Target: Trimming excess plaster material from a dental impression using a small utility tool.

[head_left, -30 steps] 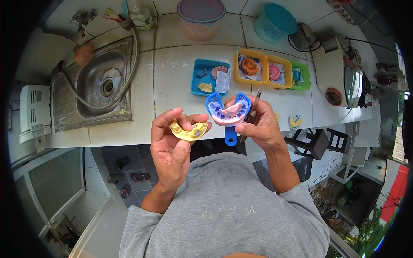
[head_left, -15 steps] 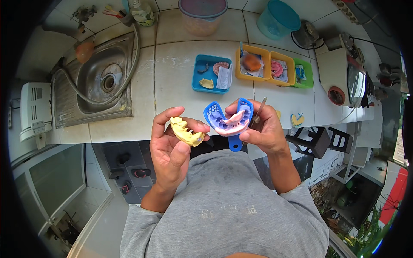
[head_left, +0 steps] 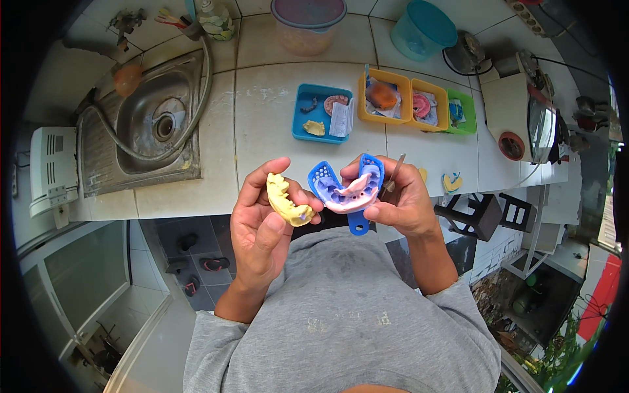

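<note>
Left hand (head_left: pixel 257 226) pinches yellow cast (head_left: pixel 282 202), right hand (head_left: pixel 409 204) blue tray (head_left: pixel 321 177), a bin (head_left: pixel 321 139) of apparent models (head_left: pixel 314 128) beyond.

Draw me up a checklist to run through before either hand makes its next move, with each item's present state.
1. Yellow dental cast gripped by the left hand: ok, between thumb and fingers.
2. Blue impression tray gripped by the right hand: ok.
3. Right hand free of anything else: not ok, a slim tool sits in it too.
4. Cast kept out of the tray: ok, they are side by side.
5. Fine detail in the pink-and-purple lining intact: cannot tell, too small.
</note>
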`<state>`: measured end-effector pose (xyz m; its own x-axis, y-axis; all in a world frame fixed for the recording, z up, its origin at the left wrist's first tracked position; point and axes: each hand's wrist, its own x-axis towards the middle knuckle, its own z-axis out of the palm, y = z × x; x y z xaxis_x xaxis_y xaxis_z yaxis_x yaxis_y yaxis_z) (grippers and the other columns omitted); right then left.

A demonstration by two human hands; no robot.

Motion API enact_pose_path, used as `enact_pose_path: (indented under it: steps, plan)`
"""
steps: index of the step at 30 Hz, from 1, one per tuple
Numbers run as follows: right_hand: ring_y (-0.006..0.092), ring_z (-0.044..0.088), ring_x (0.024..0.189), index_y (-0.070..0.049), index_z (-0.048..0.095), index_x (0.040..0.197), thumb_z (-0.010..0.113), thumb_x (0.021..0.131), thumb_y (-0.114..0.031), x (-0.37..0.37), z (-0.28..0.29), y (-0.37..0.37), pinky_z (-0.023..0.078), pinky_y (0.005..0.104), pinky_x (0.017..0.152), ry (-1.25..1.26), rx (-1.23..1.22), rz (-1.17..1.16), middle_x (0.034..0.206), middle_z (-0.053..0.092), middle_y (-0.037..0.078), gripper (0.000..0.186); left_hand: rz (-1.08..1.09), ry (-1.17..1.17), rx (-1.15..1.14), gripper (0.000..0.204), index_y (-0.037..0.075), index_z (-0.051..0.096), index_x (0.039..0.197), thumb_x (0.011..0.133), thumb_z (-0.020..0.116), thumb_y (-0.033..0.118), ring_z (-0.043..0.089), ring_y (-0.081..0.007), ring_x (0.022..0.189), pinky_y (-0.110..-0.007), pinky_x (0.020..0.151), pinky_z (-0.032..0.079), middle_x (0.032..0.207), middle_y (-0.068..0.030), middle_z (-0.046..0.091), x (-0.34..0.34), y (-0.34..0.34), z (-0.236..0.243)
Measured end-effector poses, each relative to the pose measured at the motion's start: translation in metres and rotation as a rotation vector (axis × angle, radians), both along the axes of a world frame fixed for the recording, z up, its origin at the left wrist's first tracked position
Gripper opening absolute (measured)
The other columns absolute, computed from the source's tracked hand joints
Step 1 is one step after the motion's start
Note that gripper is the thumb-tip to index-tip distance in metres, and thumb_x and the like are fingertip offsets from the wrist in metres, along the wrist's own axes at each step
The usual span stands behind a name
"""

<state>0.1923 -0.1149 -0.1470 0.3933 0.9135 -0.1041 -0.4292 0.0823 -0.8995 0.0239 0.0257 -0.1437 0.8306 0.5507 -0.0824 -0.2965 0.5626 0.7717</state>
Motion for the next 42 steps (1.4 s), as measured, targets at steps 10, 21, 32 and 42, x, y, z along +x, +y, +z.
enact_pose_path:
  steps: [10,21,32,42]
  plan:
    - [0.0203,0.068,0.099,0.011,0.052,0.130,0.085,0.071,-0.021,-0.002,0.007,-0.001,0.054,0.0338,0.092,0.015,-0.130,-0.055,0.108,0.067,0.017,0.074,-0.072,-0.041,-0.138,0.070,-0.003,0.029,0.147,0.095,0.063,0.032,0.063,-0.0186,0.098,-0.033,0.077,0.056,0.103,-0.0127,0.063,-0.004,0.001,-0.004]
    - [0.0198,0.067,0.097,0.011,0.052,0.130,0.084,0.073,-0.025,-0.002,-0.003,-0.006,0.054,0.0324,0.090,0.015,-0.143,-0.054,0.104,0.067,0.015,0.075,-0.087,-0.036,-0.173,0.068,-0.003,0.031,0.145,0.096,0.062,0.033,0.062,-0.0184,0.099,-0.032,0.076,0.055,0.103,-0.0128,0.061,-0.006,0.000,0.001]
    - [0.0181,0.066,0.101,0.008,0.055,0.129,0.078,0.081,-0.016,-0.004,-0.014,-0.005,0.054,0.0313,0.091,0.073,-0.087,-0.137,0.112,0.067,0.014,0.058,-0.063,0.006,-0.238,0.066,0.001,0.033,0.143,0.095,0.063,0.034,0.062,-0.0205,0.098,-0.031,0.073,0.058,0.100,-0.0107,0.057,-0.001,-0.001,0.006]
    - [0.0106,0.067,0.079,0.009,0.059,0.122,0.074,0.086,-0.018,0.039,-0.086,0.039,0.052,0.0223,0.068,-0.441,-0.424,-0.370,0.098,0.072,0.012,0.047,-0.049,0.032,-0.243,0.063,0.004,0.032,0.140,0.094,0.065,0.030,0.060,-0.0227,0.101,-0.035,0.080,0.060,0.102,-0.0107,0.056,0.000,0.002,0.008]
